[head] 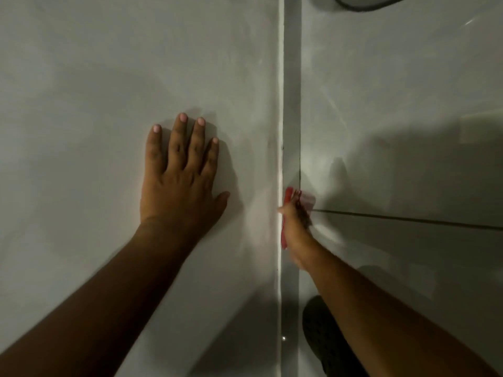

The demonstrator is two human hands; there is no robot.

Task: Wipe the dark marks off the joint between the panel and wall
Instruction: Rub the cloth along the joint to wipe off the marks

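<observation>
A grey panel [109, 77] fills the left half of the view and meets a tiled wall [394, 104] at a pale vertical joint [281, 91]. Small dark marks [282, 148] dot the joint at mid-height. My left hand [179, 175] lies flat on the panel, fingers spread and holding nothing. My right hand [295, 224], blurred, is closed on a red cloth [289, 197] and presses it against the joint just below the marks. Part of the cloth sticks out above my fingers; the rest is hidden in my grip.
A dark horizontal grout line [408, 219] crosses the wall tiles to the right of my hand. A dark textured object [324, 338] sits low beside my right forearm. A dark curved rim [367, 4] shows at the top right.
</observation>
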